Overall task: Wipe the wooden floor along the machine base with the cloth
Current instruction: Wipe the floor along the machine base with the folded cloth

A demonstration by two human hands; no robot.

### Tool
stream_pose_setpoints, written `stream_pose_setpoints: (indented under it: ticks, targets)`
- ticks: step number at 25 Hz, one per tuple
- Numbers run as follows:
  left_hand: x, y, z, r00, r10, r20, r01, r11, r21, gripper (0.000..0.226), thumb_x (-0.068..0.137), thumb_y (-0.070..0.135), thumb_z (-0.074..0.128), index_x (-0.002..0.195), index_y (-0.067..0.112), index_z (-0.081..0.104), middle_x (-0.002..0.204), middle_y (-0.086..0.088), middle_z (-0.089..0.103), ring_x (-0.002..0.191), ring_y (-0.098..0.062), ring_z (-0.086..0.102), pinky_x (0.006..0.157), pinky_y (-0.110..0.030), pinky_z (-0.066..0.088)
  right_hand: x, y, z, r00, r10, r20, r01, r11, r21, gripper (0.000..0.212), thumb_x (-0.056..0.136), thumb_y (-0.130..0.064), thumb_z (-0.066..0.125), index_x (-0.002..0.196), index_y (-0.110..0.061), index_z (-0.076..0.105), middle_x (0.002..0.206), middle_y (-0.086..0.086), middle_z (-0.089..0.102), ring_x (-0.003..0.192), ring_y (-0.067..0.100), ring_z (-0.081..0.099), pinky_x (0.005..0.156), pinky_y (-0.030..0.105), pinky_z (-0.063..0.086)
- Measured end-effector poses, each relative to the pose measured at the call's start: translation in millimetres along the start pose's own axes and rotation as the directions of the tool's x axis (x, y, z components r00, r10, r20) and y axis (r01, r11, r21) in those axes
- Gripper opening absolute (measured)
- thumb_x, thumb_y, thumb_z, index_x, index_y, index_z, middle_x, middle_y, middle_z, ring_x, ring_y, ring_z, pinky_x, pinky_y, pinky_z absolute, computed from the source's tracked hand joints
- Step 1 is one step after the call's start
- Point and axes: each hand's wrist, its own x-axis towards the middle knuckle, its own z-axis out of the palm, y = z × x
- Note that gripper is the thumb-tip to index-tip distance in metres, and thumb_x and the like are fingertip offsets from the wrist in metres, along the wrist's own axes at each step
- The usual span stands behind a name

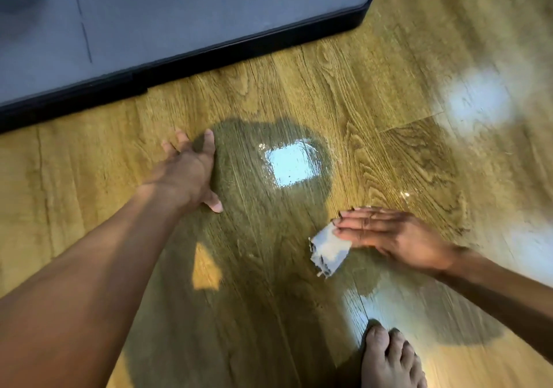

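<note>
A small white cloth (pixel 329 248) lies on the wooden floor (pixel 299 88) at centre right. My right hand (pixel 392 233) presses flat on it with straight fingers; part of the cloth is hidden under the palm. My left hand (pixel 191 172) rests on the floor with fingers spread, to the left of the cloth and a short way in front of the machine base (pixel 179 22). The base is a grey slab with a black edge across the upper left.
A bare foot (pixel 389 360) stands on the floor at the bottom right, close below my right arm. Bright light reflections (pixel 291 164) and a dark shadow lie on the glossy planks between my hands. Open floor stretches to the right of the base's rounded corner.
</note>
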Motion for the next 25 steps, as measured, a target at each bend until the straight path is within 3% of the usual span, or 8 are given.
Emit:
stream_pose_setpoints:
  ticks: [2, 5, 7, 13, 15, 18, 21, 25]
  targets:
    - [1.9, 9.6, -2.6, 1.0, 0.026, -0.015, -0.026, 1.0, -0.006, 0.137, 0.062, 0.042, 0.085, 0.149, 0.022, -0.018, 0.155, -0.019, -0.022, 0.142, -0.044, -0.006, 0.11, -0.058, 0.027, 51.0, 30.9, -16.4, 0.981, 0.193, -0.028, -0.194, 0.981, -0.006, 0.064, 0.084, 0.011, 0.055, 0.135, -0.028, 0.048, 0.139, 0.0, 0.05, 0.122, 0.02, 0.054, 0.092, 0.041, 0.053]
    - [5.1, 29.2, -9.1, 0.994, 0.088, -0.063, -0.092, 0.993, -0.074, 0.13, 0.065, 0.049, 0.08, 0.148, 0.031, -0.018, 0.155, -0.015, -0.022, 0.141, -0.046, -0.005, 0.109, -0.058, 0.025, 115.8, 66.0, -34.3, 0.832, 0.526, -0.174, -0.518, 0.85, 0.096, 0.038, 0.096, -0.007, 0.051, 0.13, -0.022, 0.055, 0.138, 0.001, 0.052, 0.106, 0.02, 0.065, 0.091, 0.033, 0.053]
    - [6.5, 42.3, -12.1, 0.996, 0.077, -0.036, -0.08, 0.993, -0.09, 0.132, 0.065, 0.049, 0.08, 0.145, 0.035, -0.023, 0.154, -0.016, -0.026, 0.139, -0.05, -0.008, 0.107, -0.061, 0.023, 127.2, 56.4, -25.7, 0.741, 0.622, -0.254, -0.585, 0.783, 0.211, 0.031, 0.097, -0.011, 0.051, 0.126, -0.02, 0.059, 0.134, -0.001, 0.056, 0.102, 0.014, 0.066, 0.093, 0.025, 0.05]
    - [8.4, 50.4, -9.8, 0.999, 0.05, 0.01, -0.048, 0.991, -0.128, 0.133, 0.066, 0.043, 0.081, 0.144, 0.035, -0.026, 0.149, -0.018, -0.036, 0.136, -0.053, -0.018, 0.107, -0.069, 0.018, 118.7, 63.4, -40.9, 0.967, 0.229, -0.109, -0.235, 0.971, -0.043, 0.032, 0.096, -0.016, 0.051, 0.127, -0.022, 0.058, 0.134, 0.002, 0.054, 0.118, 0.021, 0.057, 0.096, 0.035, 0.048]
    - [8.6, 50.6, -11.1, 0.999, 0.045, 0.026, -0.041, 0.99, -0.137, 0.133, 0.066, 0.042, 0.082, 0.144, 0.034, -0.026, 0.148, -0.019, -0.036, 0.135, -0.054, -0.019, 0.106, -0.069, 0.018, 153.2, 106.5, -61.1, 0.937, 0.303, -0.173, -0.321, 0.944, -0.082, 0.03, 0.098, -0.021, 0.048, 0.126, -0.023, 0.059, 0.133, 0.002, 0.055, 0.108, 0.023, 0.064, 0.09, 0.029, 0.05]
    - [8.8, 52.0, -14.1, 0.998, 0.038, 0.055, -0.03, 0.989, -0.145, 0.132, 0.067, 0.041, 0.081, 0.144, 0.034, -0.027, 0.147, -0.02, -0.038, 0.134, -0.054, -0.021, 0.106, -0.069, 0.018, 200.3, 152.4, -70.1, 0.776, 0.527, -0.347, -0.555, 0.832, 0.023, 0.029, 0.099, -0.017, 0.047, 0.124, -0.019, 0.061, 0.127, 0.002, 0.062, 0.107, 0.023, 0.064, 0.099, 0.027, 0.044]
    - [6.8, 54.6, -18.1, 0.996, 0.028, 0.085, -0.015, 0.988, -0.151, 0.131, 0.069, 0.039, 0.08, 0.144, 0.033, -0.028, 0.146, -0.02, -0.039, 0.134, -0.054, -0.022, 0.106, -0.07, 0.018, 193.8, 136.6, -50.6, 0.712, 0.599, -0.366, -0.615, 0.783, 0.086, 0.033, 0.097, -0.012, 0.044, 0.125, -0.019, 0.06, 0.128, -0.001, 0.06, 0.114, 0.019, 0.06, 0.1, 0.026, 0.043]
    - [7.6, 57.1, -22.5, 0.991, 0.013, 0.132, 0.006, 0.989, -0.149, 0.13, 0.072, 0.036, 0.079, 0.142, 0.032, -0.031, 0.143, -0.02, -0.042, 0.133, -0.052, -0.026, 0.106, -0.069, 0.018, 121.5, 79.5, -22.5, 0.953, 0.258, -0.161, -0.267, 0.963, -0.037, 0.039, 0.095, -0.012, 0.052, 0.132, -0.024, 0.053, 0.139, 0.0, 0.051, 0.126, 0.018, 0.049, 0.103, 0.031, 0.041]
